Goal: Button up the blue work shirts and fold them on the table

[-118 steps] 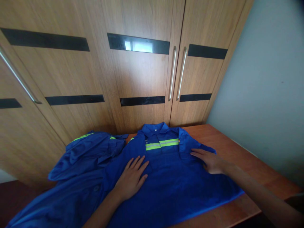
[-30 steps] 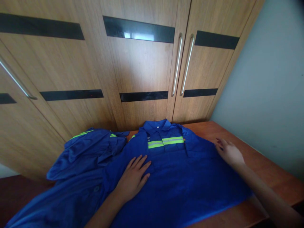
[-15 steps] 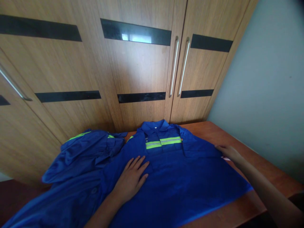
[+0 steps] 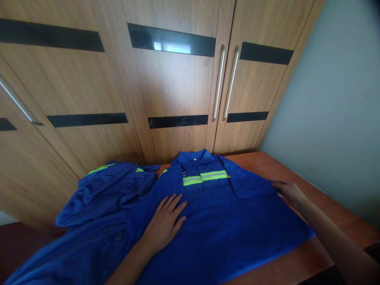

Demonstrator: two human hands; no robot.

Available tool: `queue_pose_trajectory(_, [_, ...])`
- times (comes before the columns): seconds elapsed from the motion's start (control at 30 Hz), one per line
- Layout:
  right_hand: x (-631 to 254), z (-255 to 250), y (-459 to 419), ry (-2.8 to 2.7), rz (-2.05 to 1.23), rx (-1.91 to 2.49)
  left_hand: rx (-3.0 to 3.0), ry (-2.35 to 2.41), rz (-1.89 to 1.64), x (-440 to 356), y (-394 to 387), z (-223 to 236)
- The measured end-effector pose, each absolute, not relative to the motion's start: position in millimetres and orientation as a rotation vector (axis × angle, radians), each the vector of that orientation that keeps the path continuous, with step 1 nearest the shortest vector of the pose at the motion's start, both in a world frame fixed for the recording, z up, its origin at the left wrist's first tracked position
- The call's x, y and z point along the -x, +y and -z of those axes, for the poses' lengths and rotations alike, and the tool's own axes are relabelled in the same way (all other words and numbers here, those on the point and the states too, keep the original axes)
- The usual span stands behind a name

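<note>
A blue work shirt (image 4: 225, 225) with yellow-green reflective bands lies face up on a brown wooden table (image 4: 335, 221), collar towards the wardrobe. My left hand (image 4: 164, 223) rests flat on the shirt's front, fingers spread. My right hand (image 4: 289, 192) lies at the shirt's right edge near the folded sleeve, fingers stretched out and touching the cloth. A second blue garment (image 4: 103, 190) with the same bands is bunched up to the left of the shirt.
A wooden wardrobe (image 4: 166, 87) with black strips and long metal handles (image 4: 225, 83) stands right behind the table. A grey wall (image 4: 335, 103) runs along the right side. The table's front edge is at the lower right.
My right hand slid from the shirt's chest area outward to its right edge. The left hand has stayed flat in the same place.
</note>
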State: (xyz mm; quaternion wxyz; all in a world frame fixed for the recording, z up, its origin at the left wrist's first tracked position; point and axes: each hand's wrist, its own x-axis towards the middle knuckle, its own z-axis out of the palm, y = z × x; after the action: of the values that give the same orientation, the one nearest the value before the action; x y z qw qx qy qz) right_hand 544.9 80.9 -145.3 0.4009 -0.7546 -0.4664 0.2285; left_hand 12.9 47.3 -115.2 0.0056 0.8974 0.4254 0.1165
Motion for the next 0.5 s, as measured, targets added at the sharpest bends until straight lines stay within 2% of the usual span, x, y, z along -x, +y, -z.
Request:
queue_pose_trajectory(0.1, [-527, 126, 82, -1.373, -0.267, 2.121, -2.799, 1.341, -0.342, -13, 46, 113])
queue_pose_trajectory(0.17, [-500, 113, 80, -1.622, -0.07, 2.055, -2.796, 1.342, -0.331, -14, 46, 112])
queue_pose_trajectory(0.3, [-421, 104, 73, -2.077, 0.001, 1.857, -2.798, 1.338, -0.316, -14, 45, 111])
queue_pose_trajectory(0.4, [-378, 108, 72, -2.185, 0.112, 2.008, -2.787, 1.359, -0.284, -14, 46, 112])
queue_pose_trajectory(0.5, [-371, 112, 75, -2.23, 0.103, 2.061, -2.773, 1.362, -0.292, -14, 46, 111])
